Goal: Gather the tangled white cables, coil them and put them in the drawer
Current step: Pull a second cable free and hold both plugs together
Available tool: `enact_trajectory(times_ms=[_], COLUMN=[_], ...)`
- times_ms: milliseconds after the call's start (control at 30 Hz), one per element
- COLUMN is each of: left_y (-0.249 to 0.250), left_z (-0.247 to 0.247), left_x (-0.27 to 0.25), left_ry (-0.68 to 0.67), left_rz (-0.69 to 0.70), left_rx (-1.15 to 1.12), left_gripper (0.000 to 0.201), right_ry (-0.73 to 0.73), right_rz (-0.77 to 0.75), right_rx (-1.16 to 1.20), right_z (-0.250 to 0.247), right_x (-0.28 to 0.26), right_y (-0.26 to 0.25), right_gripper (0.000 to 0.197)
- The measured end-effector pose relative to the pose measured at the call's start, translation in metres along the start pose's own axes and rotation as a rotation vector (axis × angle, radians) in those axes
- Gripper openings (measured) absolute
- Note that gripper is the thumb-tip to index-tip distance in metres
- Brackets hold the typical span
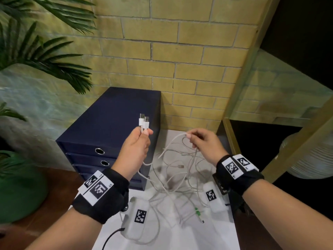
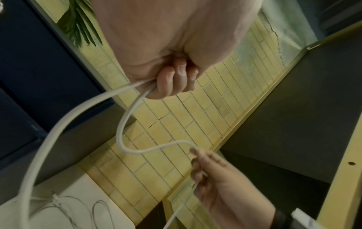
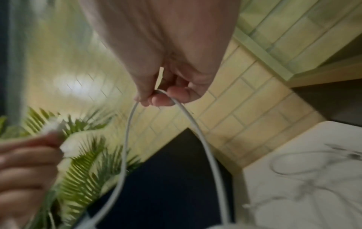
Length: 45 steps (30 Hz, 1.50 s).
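A tangle of white cables (image 1: 173,174) lies on the white table (image 1: 219,231), partly lifted. My left hand (image 1: 138,141) is raised beside the dark blue drawer unit (image 1: 111,123) and grips two cables just below their USB plugs (image 1: 144,120), which stick up above the fist. In the left wrist view the two cables (image 2: 125,124) run out of the curled fingers (image 2: 172,83). My right hand (image 1: 200,141) is held up over the tangle and pinches a bend of one cable (image 3: 162,93) between thumb and fingers. All the drawers (image 1: 90,150) are closed.
A green-tipped plug (image 1: 198,212) lies among the cables near the table's front. A yellow brick wall (image 1: 180,60) stands behind. Palm leaves (image 1: 45,51) and a green pot (image 1: 19,186) are at the left. A wooden shelf frame (image 1: 252,69) rises at the right.
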<state>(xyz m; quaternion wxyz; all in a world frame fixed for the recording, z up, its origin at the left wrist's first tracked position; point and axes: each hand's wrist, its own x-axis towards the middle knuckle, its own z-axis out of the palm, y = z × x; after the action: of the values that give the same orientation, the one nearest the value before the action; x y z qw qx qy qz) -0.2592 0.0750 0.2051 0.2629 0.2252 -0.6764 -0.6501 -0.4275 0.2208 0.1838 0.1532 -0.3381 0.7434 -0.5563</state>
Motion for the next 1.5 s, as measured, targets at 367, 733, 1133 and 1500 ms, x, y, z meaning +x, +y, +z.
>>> enact_trajectory(times_ms=[367, 733, 1133, 1500], left_y=[0.014, 0.020, 0.009, 0.006], left_z=[0.012, 0.005, -0.008, -0.013], left_x=[-0.002, -0.001, -0.008, -0.008], left_ry=[-0.096, 0.047, 0.095, 0.133], left_rz=[0.155, 0.218, 0.175, 0.158], left_rx=[0.175, 0.098, -0.068, -0.046], left_gripper=[0.022, 0.016, 0.014, 0.017], right_ry=[-0.071, -0.175, -0.197, 0.057], right_rz=[-0.258, -0.174, 0.261, 0.009], right_rx=[-0.050, -0.333, -0.226, 0.289], right_z=[0.002, 0.012, 0.025, 0.004], right_x=[-0.011, -0.011, -0.002, 0.012], right_y=[-0.068, 0.001, 0.041, -0.025], right_gripper=[0.008, 0.018, 0.025, 0.019])
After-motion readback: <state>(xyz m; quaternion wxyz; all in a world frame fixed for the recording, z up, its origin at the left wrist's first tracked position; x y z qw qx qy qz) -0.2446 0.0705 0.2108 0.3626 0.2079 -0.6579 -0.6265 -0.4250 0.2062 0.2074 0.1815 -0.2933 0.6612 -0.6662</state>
